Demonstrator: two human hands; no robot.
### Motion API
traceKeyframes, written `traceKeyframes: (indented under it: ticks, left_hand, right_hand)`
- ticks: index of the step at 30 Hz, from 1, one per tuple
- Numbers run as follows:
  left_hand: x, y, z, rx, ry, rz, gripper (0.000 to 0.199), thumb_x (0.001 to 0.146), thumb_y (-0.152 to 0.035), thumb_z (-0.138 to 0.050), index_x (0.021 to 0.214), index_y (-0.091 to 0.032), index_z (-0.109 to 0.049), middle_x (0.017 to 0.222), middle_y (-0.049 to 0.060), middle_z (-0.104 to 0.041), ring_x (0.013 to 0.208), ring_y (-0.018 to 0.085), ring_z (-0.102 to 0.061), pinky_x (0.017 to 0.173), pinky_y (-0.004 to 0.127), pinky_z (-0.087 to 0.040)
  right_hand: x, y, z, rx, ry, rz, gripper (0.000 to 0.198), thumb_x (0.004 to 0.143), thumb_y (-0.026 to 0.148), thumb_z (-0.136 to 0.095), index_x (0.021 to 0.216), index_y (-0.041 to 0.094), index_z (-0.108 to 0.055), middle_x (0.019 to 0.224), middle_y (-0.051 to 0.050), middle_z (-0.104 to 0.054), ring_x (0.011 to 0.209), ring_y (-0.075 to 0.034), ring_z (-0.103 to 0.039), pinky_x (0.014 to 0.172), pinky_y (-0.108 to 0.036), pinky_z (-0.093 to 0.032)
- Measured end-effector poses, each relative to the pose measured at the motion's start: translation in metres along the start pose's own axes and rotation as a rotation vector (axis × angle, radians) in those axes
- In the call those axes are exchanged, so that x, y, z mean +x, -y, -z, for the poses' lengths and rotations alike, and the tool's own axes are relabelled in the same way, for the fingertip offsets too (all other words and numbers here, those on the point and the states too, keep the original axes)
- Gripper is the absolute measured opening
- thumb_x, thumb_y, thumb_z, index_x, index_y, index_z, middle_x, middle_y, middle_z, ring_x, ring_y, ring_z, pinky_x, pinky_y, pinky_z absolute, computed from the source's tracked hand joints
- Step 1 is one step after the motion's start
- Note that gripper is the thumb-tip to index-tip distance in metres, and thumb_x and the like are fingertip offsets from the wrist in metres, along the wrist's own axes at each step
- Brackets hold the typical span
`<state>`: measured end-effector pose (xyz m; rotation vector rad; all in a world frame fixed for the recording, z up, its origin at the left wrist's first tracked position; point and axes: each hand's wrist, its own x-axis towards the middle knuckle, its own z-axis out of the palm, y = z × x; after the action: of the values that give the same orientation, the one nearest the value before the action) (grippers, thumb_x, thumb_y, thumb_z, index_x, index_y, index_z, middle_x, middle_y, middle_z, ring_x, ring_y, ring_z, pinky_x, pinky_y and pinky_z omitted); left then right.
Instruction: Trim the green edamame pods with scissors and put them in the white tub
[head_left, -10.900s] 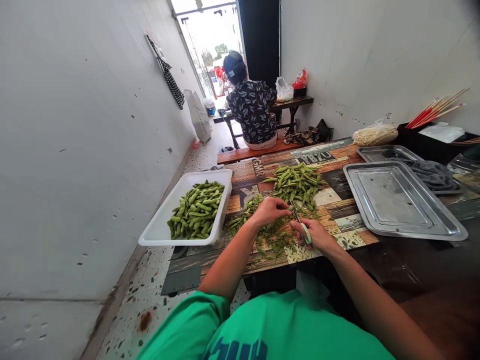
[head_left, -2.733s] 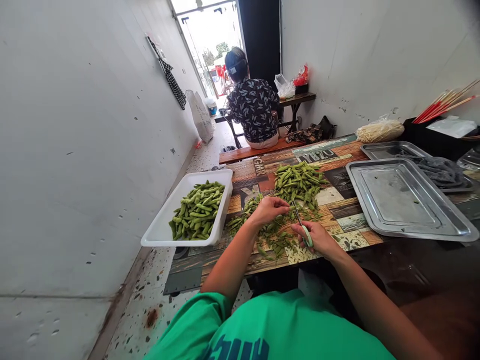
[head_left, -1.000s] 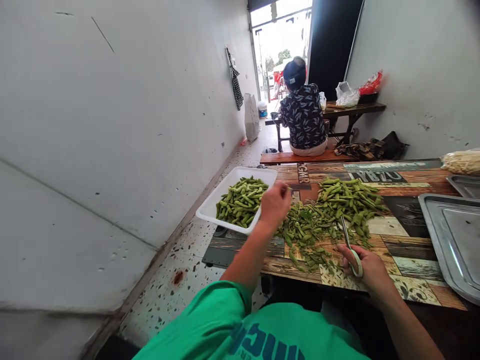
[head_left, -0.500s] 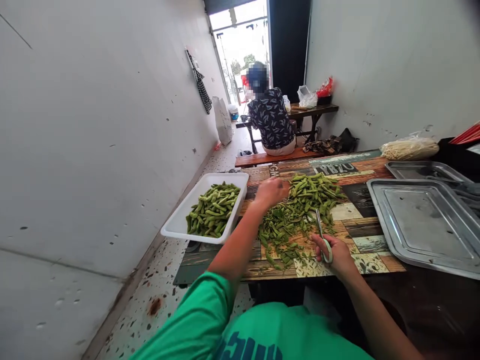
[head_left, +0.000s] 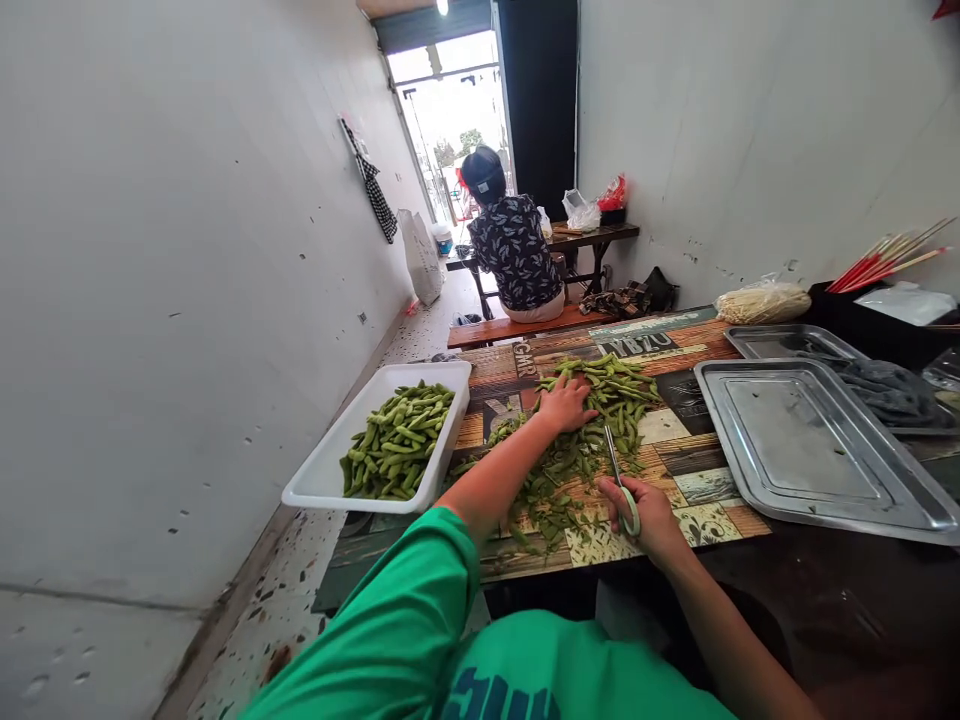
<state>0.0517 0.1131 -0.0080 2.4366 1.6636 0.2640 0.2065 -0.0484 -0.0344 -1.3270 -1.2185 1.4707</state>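
Fingers spread, my left hand (head_left: 564,405) lies on a heap of green soybean pods (head_left: 619,385) on the patterned table (head_left: 664,427). My right hand (head_left: 649,522) grips scissors (head_left: 613,455) with pale handles, their blades pointing away from me at the near edge of the heap. Trimmed stems and leafy scraps (head_left: 551,515) are strewn nearer to me, partly behind my left forearm. To the left, a white plastic tub (head_left: 311,490) holds a pile of pods (head_left: 401,435).
Metal trays (head_left: 806,440) lie at the right, with a dark cloth (head_left: 889,390) beside them. Behind are bagged skewers (head_left: 765,300) and a black box (head_left: 855,310) with red-tipped sticks. Another person (head_left: 514,250) sits on a bench (head_left: 480,333) ahead, facing away.
My left hand has moved right, further onto the pod heap, and its fingers have spread. The scissors stay in my right hand. The view has turned slightly to the right.
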Motion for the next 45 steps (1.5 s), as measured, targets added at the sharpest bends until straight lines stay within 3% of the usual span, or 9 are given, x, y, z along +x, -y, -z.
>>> traceKeyframes:
  ticks: [5,11,14,18,25,30,34,39,45]
  left_hand:
    - [-0.029,0.024,0.013,-0.059,0.041,0.092,0.064,0.076,-0.063,-0.049,0.128,-0.026,-0.050,0.141,0.009,-0.040,0.136,0.034,-0.019,0.105,0.055,-0.025]
    - [-0.041,0.012,0.014,-0.008,-0.239,0.112,0.023,0.085,-0.025,-0.050,0.099,-0.024,-0.068,0.111,0.009,-0.064,0.123,0.028,-0.042,0.111,0.053,-0.005]
    - [-0.043,0.001,0.016,-0.012,-0.241,0.113,0.024,0.084,-0.020,-0.049,0.100,-0.021,-0.067,0.103,0.010,-0.067,0.109,0.025,-0.054,0.108,0.047,-0.021]
    - [-0.043,-0.005,0.023,0.080,-0.104,0.073,0.024,0.084,-0.017,-0.048,0.100,-0.018,-0.065,0.099,0.011,-0.068,0.099,0.022,-0.061,0.091,0.035,-0.041]
    - [-0.047,0.001,0.043,0.185,0.037,-0.050,0.017,0.079,-0.017,-0.055,0.088,-0.014,-0.069,0.091,0.013,-0.069,0.093,0.025,-0.064,0.080,0.031,-0.047]
    - [-0.062,0.002,0.066,0.111,0.002,-0.096,0.014,0.077,-0.025,-0.060,0.084,-0.015,-0.067,0.088,0.012,-0.069,0.090,0.025,-0.064,0.076,0.031,-0.046]
    - [-0.069,0.000,0.073,-0.099,-0.111,-0.141,0.015,0.077,-0.029,-0.058,0.074,-0.015,-0.062,0.079,0.008,-0.066,0.083,0.022,-0.062,0.072,0.028,-0.044]
    - [-0.069,-0.007,0.069,-0.628,-0.300,-0.195,0.012,0.067,-0.011,-0.050,0.056,-0.016,-0.049,0.069,0.002,-0.059,0.089,0.016,-0.060,0.069,0.021,-0.041]
    - [-0.069,-0.013,0.051,-1.110,-0.212,-0.115,0.021,0.058,-0.013,-0.051,0.048,-0.017,-0.034,0.073,0.002,-0.060,0.091,0.016,-0.060,0.062,0.019,-0.040]
  right_hand:
    - [0.002,0.000,-0.001,0.005,0.009,-0.024,0.043,0.064,0.060,-0.066,0.073,0.019,-0.059,0.047,0.003,-0.051,0.037,-0.012,-0.046,0.032,-0.023,-0.027]
    - [0.001,0.002,-0.003,0.013,0.001,-0.025,0.039,0.067,0.057,-0.066,0.070,0.020,-0.055,0.046,0.005,-0.049,0.036,-0.011,-0.044,0.031,-0.022,-0.024]
    - [0.000,0.005,-0.004,-0.013,-0.012,-0.054,0.040,0.068,0.058,-0.065,0.066,0.020,-0.051,0.046,0.005,-0.048,0.035,-0.010,-0.043,0.030,-0.021,-0.022]
    - [0.004,0.003,-0.004,-0.054,-0.015,-0.078,0.042,0.069,0.059,-0.063,0.066,0.019,-0.050,0.046,0.005,-0.049,0.034,-0.010,-0.043,0.029,-0.021,-0.022]
    - [0.008,-0.006,-0.001,-0.001,-0.018,-0.095,0.039,0.069,0.055,-0.067,0.074,0.018,-0.056,0.046,0.006,-0.049,0.034,-0.009,-0.044,0.027,-0.019,-0.022]
    - [0.007,0.000,-0.002,-0.025,-0.029,-0.139,0.039,0.067,0.055,-0.067,0.074,0.018,-0.056,0.047,0.005,-0.051,0.034,-0.010,-0.045,0.027,-0.019,-0.021]
    - [0.005,0.007,-0.004,-0.043,-0.049,-0.188,0.037,0.066,0.053,-0.068,0.076,0.019,-0.057,0.047,0.004,-0.052,0.036,-0.010,-0.047,0.029,-0.019,-0.021]
    - [0.001,0.017,-0.004,-0.033,-0.058,-0.119,0.038,0.065,0.054,-0.069,0.074,0.019,-0.057,0.048,0.004,-0.052,0.038,-0.011,-0.047,0.031,-0.021,-0.024]
    - [-0.007,0.037,-0.006,-0.071,-0.009,-0.005,0.041,0.069,0.056,-0.067,0.060,0.019,-0.052,0.044,0.003,-0.050,0.035,-0.008,-0.039,0.032,-0.021,-0.024]
